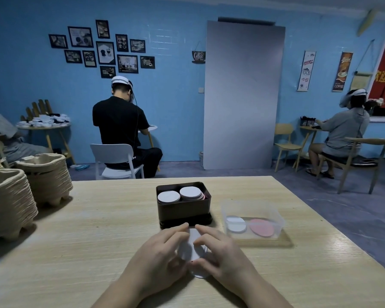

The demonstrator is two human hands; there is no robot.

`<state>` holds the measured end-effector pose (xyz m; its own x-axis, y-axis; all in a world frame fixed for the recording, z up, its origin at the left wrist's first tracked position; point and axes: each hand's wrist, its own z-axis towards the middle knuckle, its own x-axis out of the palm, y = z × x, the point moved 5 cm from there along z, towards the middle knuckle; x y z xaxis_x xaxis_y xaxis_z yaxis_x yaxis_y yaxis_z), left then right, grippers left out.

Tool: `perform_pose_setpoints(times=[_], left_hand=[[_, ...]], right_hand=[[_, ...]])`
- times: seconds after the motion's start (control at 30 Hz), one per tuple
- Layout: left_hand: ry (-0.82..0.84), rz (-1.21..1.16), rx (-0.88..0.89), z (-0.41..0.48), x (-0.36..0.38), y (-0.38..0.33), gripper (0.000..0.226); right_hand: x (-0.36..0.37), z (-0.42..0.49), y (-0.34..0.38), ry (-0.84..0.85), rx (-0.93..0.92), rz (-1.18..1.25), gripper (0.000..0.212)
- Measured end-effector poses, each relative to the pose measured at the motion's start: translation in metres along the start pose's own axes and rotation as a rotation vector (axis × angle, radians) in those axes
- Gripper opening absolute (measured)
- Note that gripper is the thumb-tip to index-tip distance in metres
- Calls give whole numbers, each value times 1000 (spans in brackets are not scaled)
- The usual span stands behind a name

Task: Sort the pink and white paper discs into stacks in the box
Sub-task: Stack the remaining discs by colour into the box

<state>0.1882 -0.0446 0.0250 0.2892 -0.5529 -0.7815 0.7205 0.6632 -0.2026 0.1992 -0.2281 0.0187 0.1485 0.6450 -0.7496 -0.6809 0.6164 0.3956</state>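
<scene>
Left hand [162,252], right hand [218,254] pinch white discs [192,245].

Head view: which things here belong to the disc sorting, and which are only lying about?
Job: left hand, right hand, held discs, dark box with its stacks, clear box with a white disc and a pink disc.
Lying about: stacked pulp trays, white chair.
</scene>
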Motion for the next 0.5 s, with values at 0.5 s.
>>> perform_pose_setpoints(times=[0.5], left_hand=[[-14,0,-13,-2,-2,4,25]], right_hand=[[-4,-1,-3,-43,51,88,28]])
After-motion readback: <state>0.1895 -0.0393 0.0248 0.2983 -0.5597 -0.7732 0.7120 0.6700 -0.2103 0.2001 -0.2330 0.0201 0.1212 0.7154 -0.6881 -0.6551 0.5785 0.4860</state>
